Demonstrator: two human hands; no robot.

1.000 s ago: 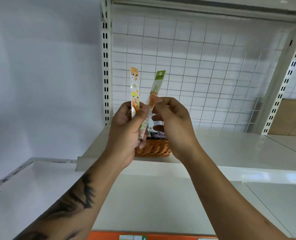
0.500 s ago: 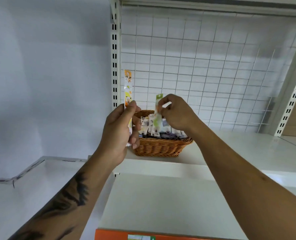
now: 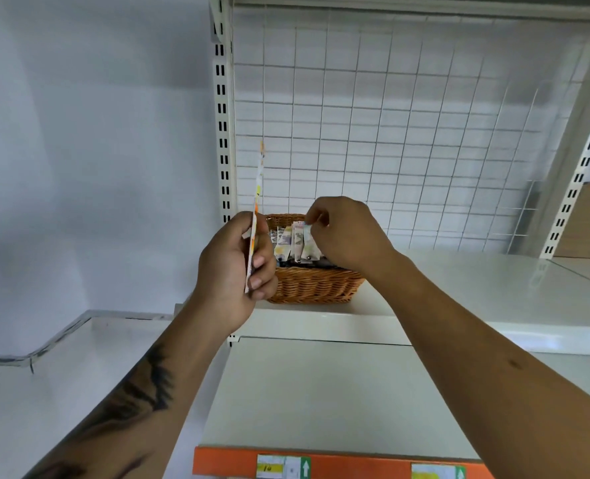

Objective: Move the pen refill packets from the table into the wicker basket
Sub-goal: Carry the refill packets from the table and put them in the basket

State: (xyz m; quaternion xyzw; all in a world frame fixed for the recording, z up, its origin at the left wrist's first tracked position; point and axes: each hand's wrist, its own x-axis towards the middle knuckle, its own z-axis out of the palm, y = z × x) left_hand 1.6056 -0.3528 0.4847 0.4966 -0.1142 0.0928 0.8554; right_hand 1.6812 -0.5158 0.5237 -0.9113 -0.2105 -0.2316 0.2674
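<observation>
One pen refill packet (image 3: 308, 238) is being set among others in the wicker basket (image 3: 316, 285) by the pinching right hand (image 3: 347, 233); release is needed next. A second packet (image 3: 256, 216) is gripped upright in the left hand (image 3: 233, 267).

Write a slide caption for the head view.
Right hand lowers a packet into the wicker basket; left hand holds another.

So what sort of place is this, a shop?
Probably a shop or stockroom: slotted metal shelving with a wire grid back, orange price-label strip on the lower shelf edge, and a wicker basket of pen refill packets.
</observation>
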